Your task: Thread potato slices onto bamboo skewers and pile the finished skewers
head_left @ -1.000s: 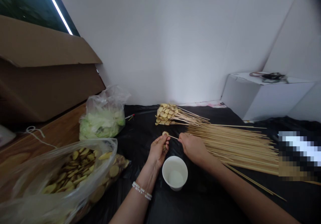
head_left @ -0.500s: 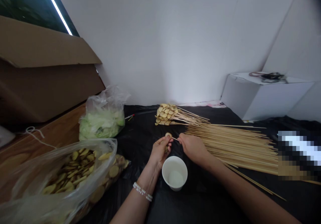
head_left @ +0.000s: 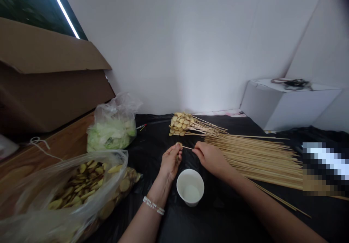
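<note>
Between thumb and fingers, my left hand (head_left: 171, 160) pinches a potato slice (head_left: 179, 145). A thin wooden skewer (head_left: 187, 148) runs from that slice to my right hand (head_left: 209, 157), whose fingers are closed around it. Just below the hands stands a white paper cup (head_left: 190, 187) with something pale at its bottom. Behind them lies a pile of skewered potato slices (head_left: 180, 123), their sticks pointing right. Many bare skewers (head_left: 259, 159) are spread beside and beyond my right forearm. An open clear plastic bag (head_left: 120, 159) at the left holds more potato slices (head_left: 84, 181).
A tied clear bag of pale green vegetable pieces (head_left: 113, 134) sits behind the slice bag. Black plastic sheeting (head_left: 152, 137) covers the work surface. A cardboard box (head_left: 51, 97) stands at left, a white box (head_left: 289, 105) at back right, and a wall (head_left: 174, 47) behind.
My left hand has moved slightly left with the potato slice. More of the skewer now shows between my two hands. The cup and piles have stayed put.
</note>
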The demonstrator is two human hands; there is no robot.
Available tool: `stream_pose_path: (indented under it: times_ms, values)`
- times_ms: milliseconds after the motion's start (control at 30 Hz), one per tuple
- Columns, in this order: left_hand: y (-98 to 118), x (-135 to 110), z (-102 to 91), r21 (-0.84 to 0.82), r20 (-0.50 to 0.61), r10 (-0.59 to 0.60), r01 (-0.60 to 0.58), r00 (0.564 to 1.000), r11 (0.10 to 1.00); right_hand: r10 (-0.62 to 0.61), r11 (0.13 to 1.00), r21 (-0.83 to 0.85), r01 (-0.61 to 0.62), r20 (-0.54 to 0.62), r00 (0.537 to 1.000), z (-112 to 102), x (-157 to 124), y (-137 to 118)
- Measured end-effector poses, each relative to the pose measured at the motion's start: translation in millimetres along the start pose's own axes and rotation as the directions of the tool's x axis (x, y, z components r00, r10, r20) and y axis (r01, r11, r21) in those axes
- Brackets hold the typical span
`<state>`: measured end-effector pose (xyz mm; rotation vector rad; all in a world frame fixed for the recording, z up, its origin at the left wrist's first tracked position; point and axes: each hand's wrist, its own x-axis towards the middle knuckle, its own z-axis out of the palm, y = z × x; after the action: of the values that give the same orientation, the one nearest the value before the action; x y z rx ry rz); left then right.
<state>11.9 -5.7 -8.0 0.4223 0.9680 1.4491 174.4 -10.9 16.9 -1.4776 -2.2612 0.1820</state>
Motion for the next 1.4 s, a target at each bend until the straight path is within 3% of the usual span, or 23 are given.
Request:
stream_pose_path:
  times_ms: [200, 533, 767, 1000, 1233, 1400]
  values:
    - [4, 4, -3.6, -0.043, -0.044, 0.018, -0.020, 0.999, 0.999, -0.031, 0.998, -0.053, 0.034, 0.040, 0.999, 0, 1, 4]
    - [-2, 5, -4.2, -0.012, -0.027, 0.011, -0.012, 1.000, 1.000, -0.024, 0.991, -0.131, 0.022, -0.012, 1.000, -1, -1, 1]
    - [-1, 5, -4.5, 0.020, -0.005, 0.011, -0.011, 1.000, 1.000, -0.021, 0.992, -0.118, 0.035, 0.114, 0.993, 1, 0, 2]
    - [-6, 4, -2.1, 0.039, 0.012, -0.020, 0.019, 1.000, 0.999, -0.042, 0.992, -0.116, 0.045, 0.025, 0.999, 0, -1, 1]
    - [-6, -1, 2.8, 0.061, 0.004, -0.044, 0.043, 0.999, 0.997, -0.018, 0.991, -0.131, 0.034, 0.123, 0.992, 1, -2, -4]
    - [-11, -3, 4.2, 0.093, 0.041, -0.061, 0.057, 0.997, 0.994, -0.026, 0.996, -0.081, 0.031, 0.061, 0.998, 5, -1, -4]
